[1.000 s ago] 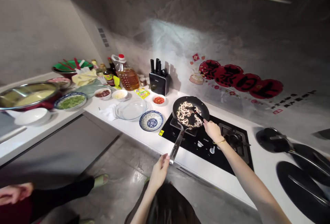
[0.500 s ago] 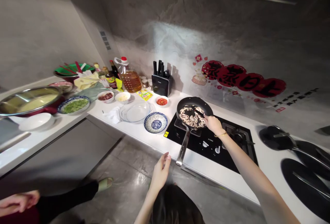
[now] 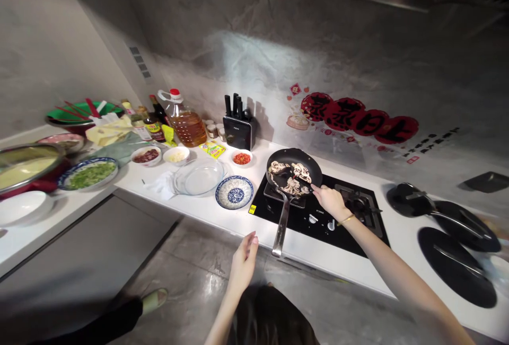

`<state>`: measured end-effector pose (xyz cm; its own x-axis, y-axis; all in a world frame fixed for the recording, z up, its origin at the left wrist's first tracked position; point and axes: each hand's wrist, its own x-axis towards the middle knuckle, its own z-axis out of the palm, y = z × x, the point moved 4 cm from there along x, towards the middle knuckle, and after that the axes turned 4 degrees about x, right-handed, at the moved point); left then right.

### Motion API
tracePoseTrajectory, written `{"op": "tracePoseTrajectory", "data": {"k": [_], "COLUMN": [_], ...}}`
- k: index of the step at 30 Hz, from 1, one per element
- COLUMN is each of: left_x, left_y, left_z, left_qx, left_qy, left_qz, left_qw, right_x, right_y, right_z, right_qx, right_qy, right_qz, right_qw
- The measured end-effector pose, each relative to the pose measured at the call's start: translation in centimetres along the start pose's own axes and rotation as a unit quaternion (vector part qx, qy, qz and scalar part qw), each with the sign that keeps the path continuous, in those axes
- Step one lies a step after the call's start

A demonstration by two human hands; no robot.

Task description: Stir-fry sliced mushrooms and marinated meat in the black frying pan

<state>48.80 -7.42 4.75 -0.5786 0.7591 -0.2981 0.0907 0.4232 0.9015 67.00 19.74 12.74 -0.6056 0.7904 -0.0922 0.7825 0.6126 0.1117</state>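
Note:
A black frying pan [image 3: 314,162] sits on the left burner, its long metal handle [image 3: 281,228] pointing toward me. Sliced mushrooms [image 3: 301,171] lie spread in several clumps inside it. At the pan's right rim, my right hand [image 3: 329,200] is closed around a dark cooking utensil [image 3: 307,188]; its head is hard to make out against the black pan. My left hand [image 3: 243,260] hangs in front of the counter's edge, left of the pan handle. Its fingers are loosely bent with the thumb apart, and it holds nothing.
Left of the black hob [image 3: 342,239] stand a patterned plate [image 3: 234,193], a glass dish [image 3: 199,176], chopped red chilli [image 3: 242,158], a knife block [image 3: 238,132] and an oil jug [image 3: 187,125]. Lids [image 3: 457,268] lie at right. Another person's slippered foot [image 3: 155,300] is lower left.
My right hand has shifted lower along the pan's right side, and the mushrooms have separated into clumps. My left hand stays nearly still. The other person's hand has left the view.

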Motion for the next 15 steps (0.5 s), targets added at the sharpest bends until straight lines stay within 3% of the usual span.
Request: {"op": "tracePoseTrajectory", "data": {"k": [5,11,15], "left_x": [-0.2,-0.1,0.0], "left_y": [-0.5,-2.0,-1.6], "left_z": [-0.7,-0.9,-0.3], "left_qx": [0.001,0.000,0.004], "left_qy": [0.016,0.028,0.023], "left_qz": [-0.003,-0.020,-0.013], "left_qw": [1.000,0.999,1.000], "right_x": [1.0,-1.5,-1.6], "right_y": [3.1,9.3,9.1], "right_z": [0.0,-4.8,-4.9], "right_qx": [0.076,0.076,0.043], "right_qy": [-0.016,-0.042,-0.078], "right_qz": [0.055,0.039,0.043], "right_qw": [0.995,0.995,0.995]}}
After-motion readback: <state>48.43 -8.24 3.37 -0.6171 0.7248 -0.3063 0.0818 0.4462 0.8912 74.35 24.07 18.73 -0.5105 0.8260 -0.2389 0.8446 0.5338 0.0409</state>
